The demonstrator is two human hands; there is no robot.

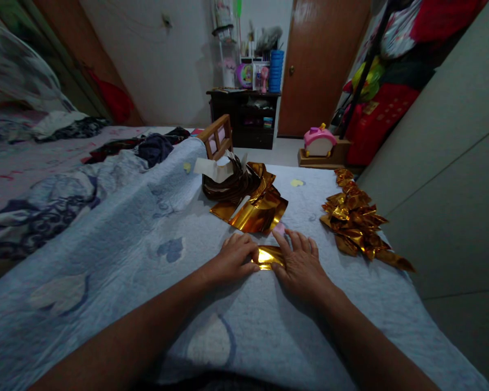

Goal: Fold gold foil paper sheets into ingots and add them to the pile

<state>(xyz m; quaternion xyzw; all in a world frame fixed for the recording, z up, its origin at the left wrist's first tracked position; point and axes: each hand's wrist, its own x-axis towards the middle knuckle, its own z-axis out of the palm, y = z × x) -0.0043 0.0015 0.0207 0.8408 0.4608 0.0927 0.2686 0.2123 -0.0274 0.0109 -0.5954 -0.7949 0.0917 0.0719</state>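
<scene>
A small sheet of shiny gold foil paper lies on the blue quilted cover between my two hands. My left hand pinches its left end, thumb along the near edge and fingers curled over the far side. At the other end, my right hand grips the foil paper with thumb and index finger, while its other fingers rest on the cover. Just beyond my hands sits a loose stack of gold foil sheets, dark and white at its back. To the right is a pile of folded gold foil pieces.
The heart-patterned blue cover spreads under everything. Rumpled clothes and bedding lie to the left. Past the far edge stand a wooden rail, a dark cabinet and a pink toy. A pale panel rises at right.
</scene>
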